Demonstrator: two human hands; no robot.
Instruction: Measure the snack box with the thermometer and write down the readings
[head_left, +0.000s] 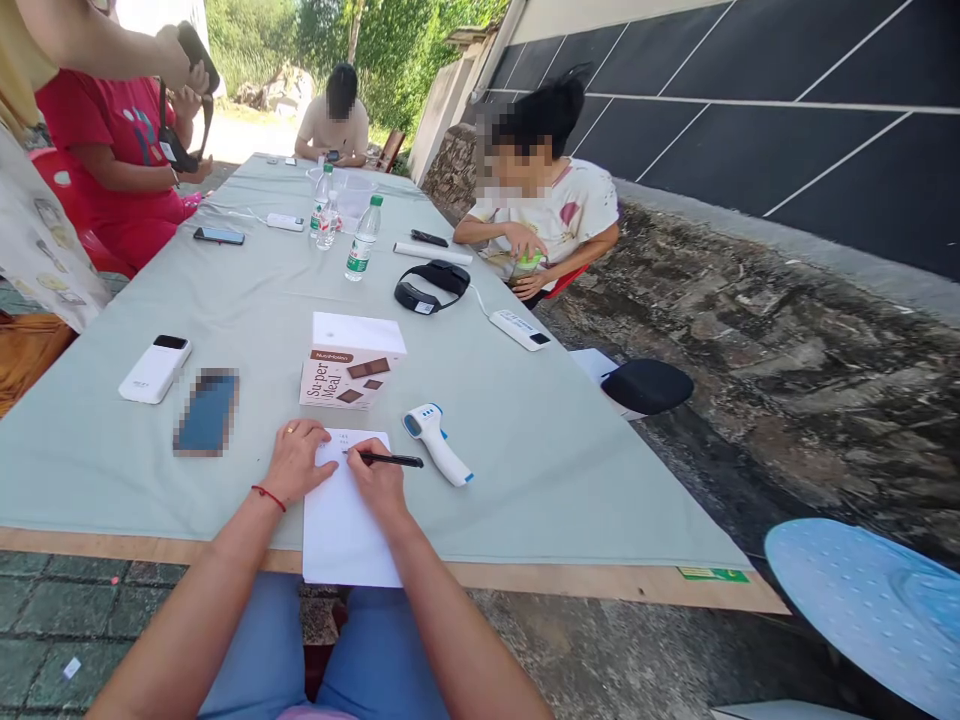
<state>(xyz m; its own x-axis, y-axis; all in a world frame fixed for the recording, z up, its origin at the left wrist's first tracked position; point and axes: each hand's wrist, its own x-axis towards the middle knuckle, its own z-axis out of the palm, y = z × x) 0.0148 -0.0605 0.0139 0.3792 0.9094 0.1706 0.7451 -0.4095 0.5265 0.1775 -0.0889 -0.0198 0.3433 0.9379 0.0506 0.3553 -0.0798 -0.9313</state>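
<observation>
A sheet of white paper (349,545) lies at the near table edge, with a few small marks near its top. Across its upper left corner rests my left hand (298,460), flat with the fingers apart and a red cord at the wrist. My right hand (375,485) grips a black pen (390,459), its tip touching the paper near the marks. Just beyond the paper stands a white and brown box (352,362) printed "Super Meal". To the right of my right hand lies a white and blue infrared thermometer (439,445).
A power bank (154,370) and a phone (206,412) lie to the left. Farther off are water bottles (364,240), a black headset (431,288) and another power bank (520,330). Several people sit or stand around the table (570,480). A blue dotted surface (870,600) is at the right.
</observation>
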